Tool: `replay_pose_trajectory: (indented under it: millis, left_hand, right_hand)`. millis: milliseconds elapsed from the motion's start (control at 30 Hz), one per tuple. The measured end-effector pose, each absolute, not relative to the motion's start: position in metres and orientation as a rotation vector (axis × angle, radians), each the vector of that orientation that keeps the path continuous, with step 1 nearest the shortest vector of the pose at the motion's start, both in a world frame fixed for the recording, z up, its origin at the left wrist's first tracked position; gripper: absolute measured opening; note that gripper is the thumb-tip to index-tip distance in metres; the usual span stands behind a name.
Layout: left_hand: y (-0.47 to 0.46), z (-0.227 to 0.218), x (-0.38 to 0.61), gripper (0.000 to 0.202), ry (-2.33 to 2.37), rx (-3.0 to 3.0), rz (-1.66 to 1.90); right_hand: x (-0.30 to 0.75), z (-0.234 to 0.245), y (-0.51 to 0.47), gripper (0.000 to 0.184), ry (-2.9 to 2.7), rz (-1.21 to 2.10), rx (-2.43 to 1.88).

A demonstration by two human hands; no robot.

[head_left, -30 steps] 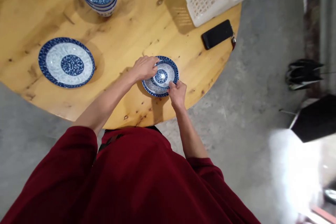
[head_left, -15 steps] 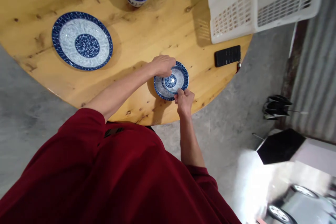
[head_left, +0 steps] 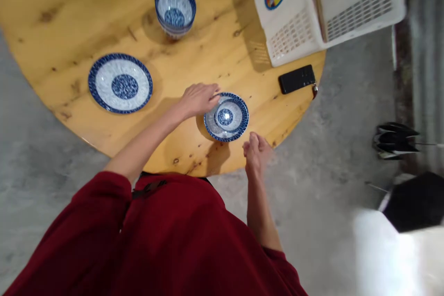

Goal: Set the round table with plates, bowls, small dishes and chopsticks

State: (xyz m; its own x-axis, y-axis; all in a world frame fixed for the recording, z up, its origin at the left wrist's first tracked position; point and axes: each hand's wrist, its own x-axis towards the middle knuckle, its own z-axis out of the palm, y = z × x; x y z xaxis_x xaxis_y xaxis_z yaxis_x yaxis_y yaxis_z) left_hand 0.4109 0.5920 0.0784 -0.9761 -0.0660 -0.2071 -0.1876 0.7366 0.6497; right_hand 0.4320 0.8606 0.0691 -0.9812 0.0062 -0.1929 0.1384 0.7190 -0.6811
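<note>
Left grip: left hand [head_left: 198, 98] lies palm down on the tabletop, fingertips touching the left rim of the small bowl; fingers loosely extended, not closed round anything.
Right grip: right hand [head_left: 255, 150] is off the dishes, at the near edge of the tabletop, fingers loosely curled, holding nothing.
Small bowl [head_left: 225, 115]: blue and white, upright, standing in the middle of the saucer.
Saucer [head_left: 240, 128]: blue-rimmed, flat on the tabletop near its near edge, between the two hands.
Tabletop [head_left: 215, 46]: round, pale knotted wood.
Plate [head_left: 120, 83]: blue and white, flat, well to the left of the saucer.
Stacked bowls [head_left: 175, 8]: same pattern, farther back on the tabletop.
Basket [head_left: 322, 7]: white plastic, perforated sides, at the far right edge.
Phone [head_left: 297, 79]: black, lying flat just in front of the basket.
Garment: dark red sleeves, foreground.
</note>
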Motion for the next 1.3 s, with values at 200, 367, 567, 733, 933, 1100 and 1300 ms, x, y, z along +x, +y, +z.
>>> replay_pose_trajectory:
  millis: [200, 367, 567, 733, 933, 1100, 1300]
  left_hand:
    - [0.577, 0.086, 0.520, 0.039, 2.833, -0.579, 1.093]
    - [0.587, 0.076, 0.609, 0.037, 2.769, -0.849, 1.088]
    - [0.590, 0.071, 0.663, 0.037, 2.719, -0.947, 1.184]
    - [0.563, 0.069, 0.694, 0.039, 2.741, -0.770, 1.252]
    - [0.500, 0.072, 0.761, 0.038, 2.697, -0.578, 1.314]
    - [0.442, 0.072, 0.805, 0.035, 2.675, -0.674, 1.374]
    - [0.388, 0.078, 0.797, 0.034, 2.655, -0.655, 1.480]
  right_hand:
    - [0.460, 0.087, 0.825, 0.046, 2.596, -1.551, -0.028]
    - [0.477, 0.081, 0.763, 0.035, 2.219, -1.656, -0.448]
    - [0.526, 0.052, 0.750, 0.036, 2.029, -1.498, -0.462]
    - [0.584, 0.032, 0.744, 0.043, 2.050, -1.454, -0.215]
    - [0.675, 0.035, 0.665, 0.049, 1.968, -1.591, 0.052]
    - [0.733, 0.040, 0.596, 0.043, 1.820, -1.581, -0.012]
    - [0.724, 0.053, 0.564, 0.041, 1.965, -1.620, -0.014]
